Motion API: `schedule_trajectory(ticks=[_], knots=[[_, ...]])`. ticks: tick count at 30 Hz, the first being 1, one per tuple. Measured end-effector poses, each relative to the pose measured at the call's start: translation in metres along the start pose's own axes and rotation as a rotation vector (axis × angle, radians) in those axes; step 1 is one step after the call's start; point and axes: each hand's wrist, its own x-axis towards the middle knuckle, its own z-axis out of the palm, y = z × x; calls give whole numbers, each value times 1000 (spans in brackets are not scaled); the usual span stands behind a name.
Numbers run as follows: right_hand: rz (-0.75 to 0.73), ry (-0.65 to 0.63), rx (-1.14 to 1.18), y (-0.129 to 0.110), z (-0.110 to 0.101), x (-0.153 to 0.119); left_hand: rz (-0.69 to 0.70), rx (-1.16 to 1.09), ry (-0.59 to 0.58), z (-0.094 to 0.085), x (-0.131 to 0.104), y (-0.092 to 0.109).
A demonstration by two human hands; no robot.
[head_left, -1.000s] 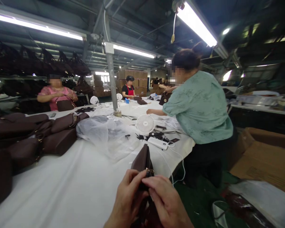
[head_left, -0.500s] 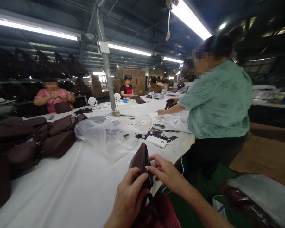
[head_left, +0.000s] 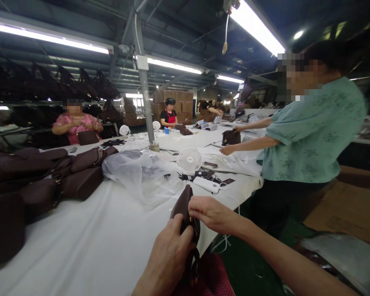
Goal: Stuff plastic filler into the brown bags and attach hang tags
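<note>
Long tube lights hang over a large workshop table covered in white sheeting. At its near edge, a dark brown leather-like bag is held narrow side up, its pointed end away from the wearer, probably so that the seam with the small gold-coloured fitting faces both hands. The left hand is curled around the bag's near part, thumb and fingers closed on it, seemingly to steady it. The right hand pinches at the seam just beyond the fitting; its fingertips hide exactly what they grip. Ahead lie a white power bank and a round white desk fan facing the wearer, perhaps for cooling. Piled brown bags sit at the left, apart from the working spot. A co-worker in a green shirt handles another dark bag on the right.
</note>
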Motion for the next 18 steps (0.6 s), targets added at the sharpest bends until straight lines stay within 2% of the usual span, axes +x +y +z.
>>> schedule_trajectory(ticks=[2, 4, 6, 8, 12, 15, 18], knots=[[30, -39, 130, -4, 3, -3, 29, 3, 78, 5, -5, -1], [121, -67, 377, -2, 7, -6, 36, -27, 202, 12, -10, -3], [236, -88, 634, 5, 11, -7, -3, -128, 342, 21, -16, -7], [303, -107, 755, 12, 15, -5, -89, -307, 430, 33, -21, -10], [332, -123, 845, 12, 28, 2, -174, -616, 404, 56, -30, -7], [339, -139, 973, 2, 42, 6, -235, -666, 402, 65, -33, 3], [278, -191, 918, -7, 44, 11, -339, -687, 448, 63, -31, 5]])
